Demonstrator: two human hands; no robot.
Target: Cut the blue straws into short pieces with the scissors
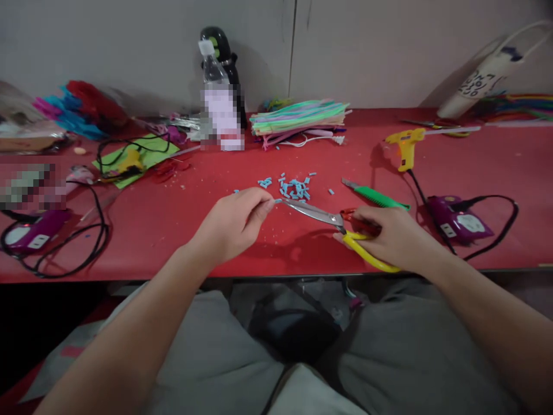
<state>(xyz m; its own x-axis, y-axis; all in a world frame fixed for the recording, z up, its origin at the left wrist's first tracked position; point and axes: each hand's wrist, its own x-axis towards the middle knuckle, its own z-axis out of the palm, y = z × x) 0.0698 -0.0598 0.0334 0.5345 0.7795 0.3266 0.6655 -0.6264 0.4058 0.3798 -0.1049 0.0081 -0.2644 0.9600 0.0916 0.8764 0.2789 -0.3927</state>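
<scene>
My left hand [237, 222] is closed in a pinch, and a short end of a thin light-blue strip [279, 201] pokes out past its fingertips. Scissors [317, 213] with one red and one yellow handle are in my right hand [384, 236], fingers through the loops. Their blades point left, and the tips meet the blue strip beside my left fingertips. The rest of the strip is hidden in the pinch. Just beyond the blades, many small cut light-blue pieces [296, 189] lie scattered on the red table [173, 230].
A green utility knife [375, 196] lies right of the pieces. A yellow glue gun [406, 148] and a purple power socket [460, 219] with a black cord stand farther right. Behind are pipe cleaners [300, 118] and a bottle [222, 109]. Another purple socket [37, 230] is left.
</scene>
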